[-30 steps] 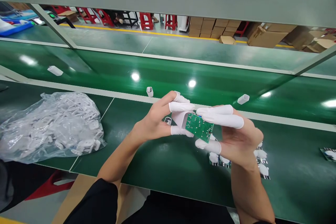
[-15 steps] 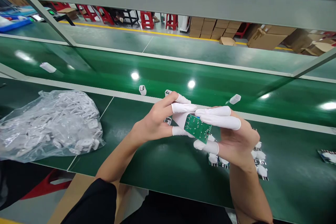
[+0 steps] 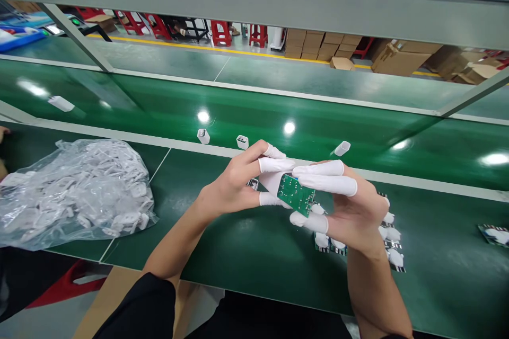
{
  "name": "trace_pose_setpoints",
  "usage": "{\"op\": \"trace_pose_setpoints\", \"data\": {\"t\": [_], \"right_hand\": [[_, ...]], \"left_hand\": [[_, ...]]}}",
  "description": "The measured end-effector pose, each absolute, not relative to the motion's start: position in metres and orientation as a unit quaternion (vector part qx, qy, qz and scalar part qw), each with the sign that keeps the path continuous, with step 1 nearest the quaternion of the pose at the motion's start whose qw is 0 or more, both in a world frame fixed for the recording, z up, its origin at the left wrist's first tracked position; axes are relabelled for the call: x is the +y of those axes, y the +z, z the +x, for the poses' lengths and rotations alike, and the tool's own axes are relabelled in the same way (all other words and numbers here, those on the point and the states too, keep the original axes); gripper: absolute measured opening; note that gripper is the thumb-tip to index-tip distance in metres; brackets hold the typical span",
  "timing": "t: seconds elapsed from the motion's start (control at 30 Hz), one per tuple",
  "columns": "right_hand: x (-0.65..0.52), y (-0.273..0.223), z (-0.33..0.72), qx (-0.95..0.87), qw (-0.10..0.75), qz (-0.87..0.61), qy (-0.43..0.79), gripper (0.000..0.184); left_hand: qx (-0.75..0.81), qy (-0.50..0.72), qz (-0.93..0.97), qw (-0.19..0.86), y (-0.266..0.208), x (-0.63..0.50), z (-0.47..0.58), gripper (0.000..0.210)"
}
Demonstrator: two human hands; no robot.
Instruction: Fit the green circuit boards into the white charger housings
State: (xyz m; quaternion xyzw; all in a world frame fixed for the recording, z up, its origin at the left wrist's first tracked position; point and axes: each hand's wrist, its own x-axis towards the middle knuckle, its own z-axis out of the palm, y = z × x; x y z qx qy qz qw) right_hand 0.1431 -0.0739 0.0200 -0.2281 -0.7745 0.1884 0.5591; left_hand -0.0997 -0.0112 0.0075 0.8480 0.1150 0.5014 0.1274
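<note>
A white plastic housing (image 3: pixel 270 182) is gripped in my left hand (image 3: pixel 240 177), its open end facing right. My right hand (image 3: pixel 352 204) pinches a green circuit board (image 3: pixel 295 194) between thumb and fingers, with one end of the board at the mouth of the housing. How far in it reaches is hidden. Both hands wear white finger cots. Behind my left hand, a white housing (image 3: pixel 253 184) shows partly. Several circuit boards with white parts (image 3: pixel 392 235) lie on the green table beneath and beside my right hand.
A clear plastic bag of white plastic parts (image 3: pixel 99 185) lies at left. Beyond the table edge, white housings (image 3: pixel 203 136) rest on a green conveyor belt (image 3: pixel 167 100). Another circuit board (image 3: pixel 495 234) is at far right. A metal beam (image 3: pixel 254 2) crosses overhead. Another person's hand (image 3: pixel 3 133) shows at the left edge.
The white housings on the belt have shifted left, and one beyond my left hand shows more fully. The board looks slightly further into the housing. Another person's hand has appeared at the left edge.
</note>
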Motion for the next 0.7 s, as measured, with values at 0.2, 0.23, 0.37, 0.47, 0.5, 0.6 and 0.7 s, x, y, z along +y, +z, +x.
{"op": "trace_pose_setpoints", "data": {"t": [0.2,0.23,0.37,0.47,0.5,0.6,0.7], "right_hand": [[-0.0725,0.0216,0.1429,-0.773,0.554,-0.244,0.192,0.07],[-0.0724,0.022,0.1433,-0.774,0.551,-0.245,0.191,0.07],[-0.0732,0.0248,0.1444,-0.781,0.544,-0.249,0.18,0.069],[-0.075,0.0277,0.1428,-0.787,0.534,-0.261,0.162,0.066],[-0.0755,0.0284,0.1418,-0.79,0.528,-0.27,0.154,0.065],[-0.0763,0.0291,0.1391,-0.799,0.503,-0.304,0.124,0.066],[-0.0759,0.0273,0.1391,-0.798,0.506,-0.317,0.084,0.081]], "left_hand": [[0.121,0.504,0.847,0.12,0.0058,-0.0109,-0.0983,0.057],[0.121,0.504,0.847,0.119,0.0058,-0.0108,-0.0981,0.057],[0.122,0.504,0.847,0.117,0.0063,-0.0105,-0.0974,0.058],[0.121,0.502,0.848,0.115,0.0064,-0.0112,-0.0972,0.057],[0.12,0.501,0.849,0.114,0.0063,-0.0116,-0.0971,0.056],[0.122,0.498,0.851,0.117,0.0057,-0.0124,-0.096,0.055],[0.129,0.497,0.847,0.136,0.0053,-0.0126,-0.0943,0.06]]}}
